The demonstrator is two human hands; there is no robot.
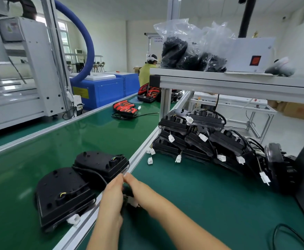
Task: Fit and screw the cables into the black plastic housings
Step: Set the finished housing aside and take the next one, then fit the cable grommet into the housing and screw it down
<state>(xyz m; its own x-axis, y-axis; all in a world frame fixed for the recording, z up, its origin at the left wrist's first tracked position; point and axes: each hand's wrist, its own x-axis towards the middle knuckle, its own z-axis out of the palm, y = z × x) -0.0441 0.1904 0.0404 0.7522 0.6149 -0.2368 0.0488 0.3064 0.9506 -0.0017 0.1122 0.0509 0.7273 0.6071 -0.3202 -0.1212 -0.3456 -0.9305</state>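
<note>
At the counter (pixel 183 186) edge, the left hand (pixel 111 197) and right hand (pixel 138 188) meet fingertip to fingertip, both curled round a black cable (pixel 127 193) mostly hidden between them, its white connector (pixel 134 203) peeking out, just beside two black housings (pixel 100 165) on the green belt (pixel 75 132).

Blue hose (pixel 86 42) arcs down onto a blue cabinet (pixel 109 89); a white machine frame (pixel 30 69) stands left of it; the aluminium shelf (pixel 237 82) carries a clear plastic bag (pixel 189 33) and a white box (pixel 246 55) with a red switch; cardboard boxes (pixel 299 110) sit far right.
</note>
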